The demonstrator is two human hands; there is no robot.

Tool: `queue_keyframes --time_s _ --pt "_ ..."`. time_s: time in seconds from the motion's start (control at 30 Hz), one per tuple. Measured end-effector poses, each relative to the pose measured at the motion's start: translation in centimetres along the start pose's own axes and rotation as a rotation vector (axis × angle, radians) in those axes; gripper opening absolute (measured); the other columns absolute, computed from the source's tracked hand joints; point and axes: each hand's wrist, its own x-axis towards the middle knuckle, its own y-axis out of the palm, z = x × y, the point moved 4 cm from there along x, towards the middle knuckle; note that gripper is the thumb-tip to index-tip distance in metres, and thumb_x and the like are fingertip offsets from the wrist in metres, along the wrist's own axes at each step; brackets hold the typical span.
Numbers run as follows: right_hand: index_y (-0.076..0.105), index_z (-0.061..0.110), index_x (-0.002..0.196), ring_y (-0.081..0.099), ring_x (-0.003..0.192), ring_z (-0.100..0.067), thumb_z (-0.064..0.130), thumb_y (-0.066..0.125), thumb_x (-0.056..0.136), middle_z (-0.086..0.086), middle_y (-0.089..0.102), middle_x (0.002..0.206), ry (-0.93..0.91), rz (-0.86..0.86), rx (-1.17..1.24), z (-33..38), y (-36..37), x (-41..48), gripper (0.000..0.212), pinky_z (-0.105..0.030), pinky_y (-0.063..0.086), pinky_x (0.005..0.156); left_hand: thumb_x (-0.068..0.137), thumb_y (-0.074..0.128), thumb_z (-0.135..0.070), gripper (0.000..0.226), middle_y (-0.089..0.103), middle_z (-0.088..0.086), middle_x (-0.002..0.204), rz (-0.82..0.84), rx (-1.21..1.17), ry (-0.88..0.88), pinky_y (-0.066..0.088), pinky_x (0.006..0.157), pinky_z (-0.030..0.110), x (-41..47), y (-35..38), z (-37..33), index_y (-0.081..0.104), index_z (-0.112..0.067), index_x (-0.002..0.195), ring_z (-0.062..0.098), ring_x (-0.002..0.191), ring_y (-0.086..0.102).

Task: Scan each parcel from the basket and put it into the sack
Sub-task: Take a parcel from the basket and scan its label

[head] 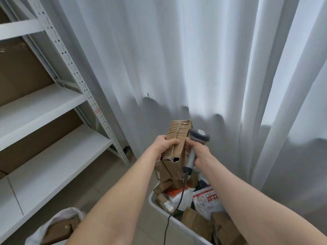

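shelf [44, 103] left | curtain [194, 59] behind | sack [51, 221] lower left | basket [151, 200] right of sack, holding parcels [192, 221]

Left hand [163, 145] gripping cardboard parcel [177, 140], right hand [199, 152] holding scanner [195, 144], basket [160, 207] below

Sack [58, 220] btm left: cut by btm edge, its right part hidden behind left forearm [123, 191]. Basket [154, 202]: only near-left rim shows, rest goes under right forearm [247, 195] & off btm edge. Cable [166, 230] exits at btm. Parcel [177, 140]: side facing scanner [199, 136] turned away from cam. Right hand [201, 154]: fingertips hidden behind scanner grip. Red sticker [97, 110] on rack [70, 64] & white label [169, 205] in basket: too small to read. Rack cut by left edge.
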Motion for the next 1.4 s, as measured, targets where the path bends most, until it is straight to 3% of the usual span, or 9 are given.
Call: queue_keyframes --time_s 0.17,0.4,0.57,0.7,0.87,0.97,1.1,1.27,1.4 --pt "0.062 0.013 0.113 0.072 0.088 -0.034 0.024 0.079 0.079 -0.011 0.074 0.097 -0.028 -0.058 0.053 -0.1 2.9 -0.7 0.04 -0.055 0.055 0.087 0.078 0.069 -0.038 0.037 0.068 0.001 0.105 -0.204 0.278 0.17 0.053 0.088 0.036 0.6 -2.4 -0.8 0.06 -0.02 0.11 0.02 0.097 0.064" --pt "0.056 0.012 0.088 0.067 0.091 -0.03 0.017 0.084 0.073 -0.01 0.069 0.095 -0.165 -0.211 -0.016 2.0 5.2 -2.2 0.032 -0.045 0.055 0.089 0.08 0.065 -0.047 0.041 0.066 0.0 0.1 -0.419 0.6 0.423 0.054 0.078 0.034 -1.8 -2.6 -4.5 0.055 -0.019 0.107 0.022 0.09 0.064" --pt "0.067 0.006 0.099 0.059 0.068 -0.018 0.015 0.082 0.073 -0.005 0.064 0.079 -0.312 -0.254 -0.071 4.2 6.1 -3.4 0.031 -0.034 0.05 0.072 0.082 0.062 -0.046 0.038 0.067 0.001 0.097 -0.467 0.719 0.503 0.054 0.073 0.035 -2.9 -3.7 -5.4 0.056 -0.018 0.107 0.023 0.087 0.064" --pt "0.067 0.005 0.081 0.065 0.07 -0.026 0.006 0.078 0.072 -0.01 0.068 0.075 -0.277 -0.237 -0.162 4.7 7.4 -3.7 0.014 -0.042 0.057 0.079 0.082 0.06 -0.047 0.038 0.067 0.004 0.098 -0.477 0.81 0.539 0.049 0.069 0.031 -3.9 -3.4 -5.7 0.058 -0.017 0.104 0.026 0.089 0.063" --pt "0.054 0.009 0.069 0.061 0.069 -0.029 -0.004 0.069 0.072 -0.012 0.06 0.072 -0.251 -0.356 -0.235 4.4 7.2 -4.5 0.02 -0.037 0.056 0.07 0.082 0.058 -0.048 0.037 0.067 0.004 0.097 -0.502 0.938 0.586 0.048 0.068 0.03 -4.7 -3.6 -5.9 0.059 -0.017 0.102 0.025 0.09 0.063" --pt "0.057 0.008 0.076 0.066 0.077 -0.031 -0.005 0.068 0.072 -0.012 0.063 0.075 -0.247 -0.349 -0.153 3.8 7.3 -4.8 0.018 -0.043 0.058 0.08 0.078 0.062 -0.056 0.05 0.064 0.0 0.106 -0.382 0.832 0.553 0.052 0.077 0.034 -4.6 -4.2 -5.4 0.057 -0.019 0.112 0.022 0.097 0.061" --pt "0.056 0.007 0.076 0.067 0.078 -0.029 -0.011 0.065 0.075 -0.014 0.065 0.081 -0.274 -0.266 -0.075 3.5 7.1 -5.5 0.02 -0.044 0.058 0.084 0.088 0.053 -0.059 0.055 0.062 0.002 0.124 -0.161 0.373 0.352 0.049 0.094 0.037 -3.6 -7.6 -4.2 0.057 -0.016 0.121 0.02 0.107 0.059" --pt "0.059 0.003 0.091 0.061 0.054 -0.017 -0.011 0.063 0.081 -0.01 0.061 0.072 -0.265 -0.044 -0.002 3.9 7.1 -6.8 0.017 -0.028 0.054 0.05 0.089 0.049 -0.059 0.074 0.045 0.013 0.143 -0.3 0.13 -0.046 0.04 0.104 0.043 -3.3 -13.9 -0.2 0.039 -0.008 0.142 0.033 0.127 0.046" --pt "0.058 0.002 0.085 0.06 0.047 -0.013 -0.01 0.061 0.084 -0.008 0.06 0.063 -0.193 0.058 -0.003 3.6 7.1 -7.2 0.013 -0.022 0.051 0.043 0.082 0.062 -0.06 0.07 0.057 0.011 0.114 -0.158 -0.138 -0.208 0.053 0.087 0.041 -4.8 -15.0 1.5 0.048 -0.012 0.131 0.029 0.101 0.059"
